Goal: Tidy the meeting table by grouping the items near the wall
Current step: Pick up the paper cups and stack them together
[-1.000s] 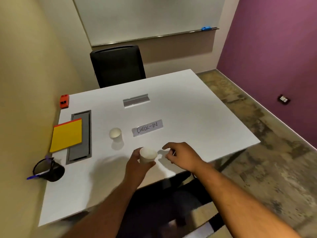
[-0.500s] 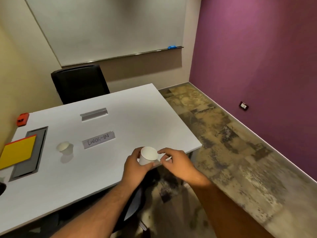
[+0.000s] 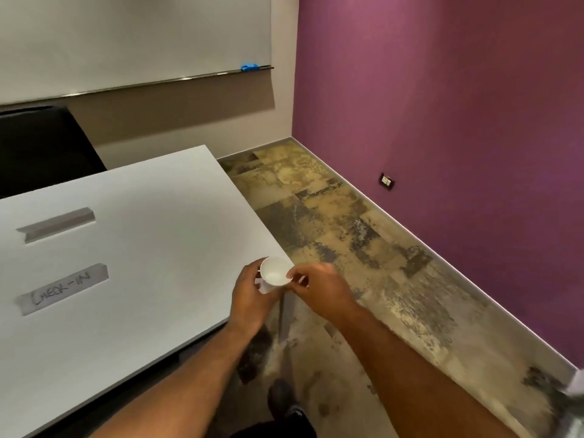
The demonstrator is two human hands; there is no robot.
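A small white paper cup (image 3: 275, 273) is held at the near right corner of the white table (image 3: 151, 222). My left hand (image 3: 251, 297) wraps its side from the left. The fingertips of my right hand (image 3: 319, 287) pinch its rim on the right. The cup looks empty and tilts toward me. On the table's left part lie a grey name strip reading CHECK-IN (image 3: 61, 289) and, farther back, a plain grey strip (image 3: 57, 224). The other cup and the items by the left wall are out of frame.
A black chair (image 3: 41, 150) stands behind the table at the far left. A whiteboard with a ledge and a blue eraser (image 3: 249, 67) hangs on the back wall. Patterned floor runs to the purple wall (image 3: 442, 121) on the right.
My view has swung to the right, so the second cup, yellow pad and pen holder have left the frame. Both hands stay on the cup, now at the table's corner, with the right fingers closed on its rim.
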